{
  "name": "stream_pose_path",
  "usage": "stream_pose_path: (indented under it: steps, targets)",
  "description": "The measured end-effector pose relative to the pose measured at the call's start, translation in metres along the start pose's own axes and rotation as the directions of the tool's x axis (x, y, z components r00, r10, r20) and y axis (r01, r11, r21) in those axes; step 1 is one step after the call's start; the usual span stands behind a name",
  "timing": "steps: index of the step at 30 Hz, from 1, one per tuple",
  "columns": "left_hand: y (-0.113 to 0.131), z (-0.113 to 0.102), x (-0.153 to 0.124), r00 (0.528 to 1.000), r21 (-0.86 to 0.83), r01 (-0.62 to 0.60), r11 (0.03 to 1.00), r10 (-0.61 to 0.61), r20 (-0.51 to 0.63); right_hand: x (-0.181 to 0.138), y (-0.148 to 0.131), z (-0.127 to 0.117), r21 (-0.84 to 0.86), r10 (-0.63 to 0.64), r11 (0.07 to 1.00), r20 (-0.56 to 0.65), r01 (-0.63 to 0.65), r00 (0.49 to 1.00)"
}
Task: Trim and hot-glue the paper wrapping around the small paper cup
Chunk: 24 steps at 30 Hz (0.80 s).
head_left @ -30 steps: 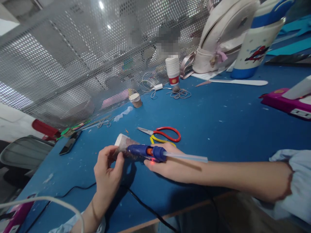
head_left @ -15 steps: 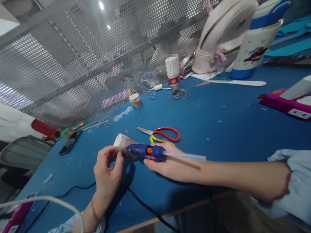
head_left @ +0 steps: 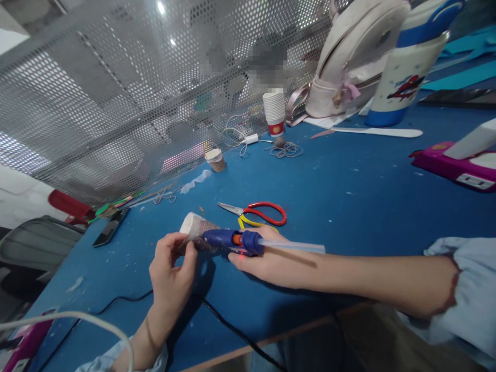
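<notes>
My left hand (head_left: 173, 264) pinches the lower edge of a small paper cup (head_left: 192, 226), which is tilted and wrapped in something pale and thin. Wrapped round a blue glue gun (head_left: 220, 238) is my right hand (head_left: 267, 263); a clear glue stick (head_left: 292, 246) juts from the gun's back end and a red light glows on its side. The nozzle end is at the cup's side, and whether it touches is hidden. Just beyond my right hand lie scissors (head_left: 267, 209) with one red and one yellow handle, blades pointing left.
Farther back on the blue table (head_left: 325, 191) are a small brown cup (head_left: 215, 160), stacked paper cups (head_left: 274, 114), grey string (head_left: 285, 149) and a white knife (head_left: 380, 133). A tumbler (head_left: 406, 82) and backpack (head_left: 349, 62) stand back right. A black cord (head_left: 232, 328) crosses the front edge.
The glue stick's tail reaches slightly less far behind the gun. Both hands, the cup and the glue gun otherwise hold nearly the same place; the view shifts very slightly.
</notes>
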<state>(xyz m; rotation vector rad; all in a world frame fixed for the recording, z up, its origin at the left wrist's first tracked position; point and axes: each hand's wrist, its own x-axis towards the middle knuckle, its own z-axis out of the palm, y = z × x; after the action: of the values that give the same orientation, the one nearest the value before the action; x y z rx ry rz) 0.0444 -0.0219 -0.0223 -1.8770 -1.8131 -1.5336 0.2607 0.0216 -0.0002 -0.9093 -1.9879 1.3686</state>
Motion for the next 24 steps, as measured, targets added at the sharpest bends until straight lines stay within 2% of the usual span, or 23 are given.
stream_pose_path:
  steps: [17,24]
  targets:
    - [0.0011,0.0000,0.0014,1.000,0.010,-0.002,1.000,0.002,-0.003,0.0008,0.0022,0.0011,-0.029,-0.005,1.000,0.003,0.005,1.000]
    - [0.0033,-0.0001,0.0022,1.000,0.004,-0.012,1.000,0.012,0.002,0.0020,0.0031,0.0009,0.018,0.021,1.000,0.019,-0.022,1.000]
